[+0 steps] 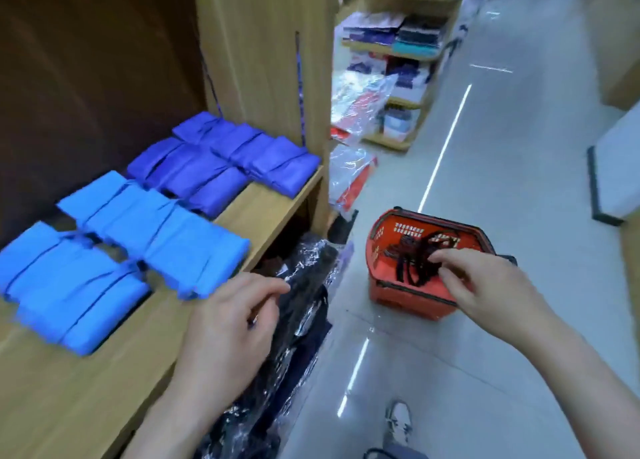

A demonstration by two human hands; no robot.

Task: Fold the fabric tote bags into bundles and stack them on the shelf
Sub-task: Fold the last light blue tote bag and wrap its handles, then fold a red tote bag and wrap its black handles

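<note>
Folded fabric bundles lie in rows on the wooden shelf (273, 209): light blue bundles (138, 223) at the front left, darker blue bundles (242, 153) further back. My left hand (232, 323) hovers at the shelf's front edge, fingers loosely curled, holding nothing. My right hand (485, 292) reaches over a red basket (408, 295) on the floor, its fingertips at the black straps (412, 254) inside. Whether it pinches them I cannot tell.
Dark goods in clear plastic wrap (304, 285) fill the lower shelf below my left hand. More plastic-wrapped packs (349, 174) lean at the shelf's end. Another stocked shelf unit (398, 60) stands down the aisle. The grey floor (502, 181) is shiny. My shoe (398, 420) shows below.
</note>
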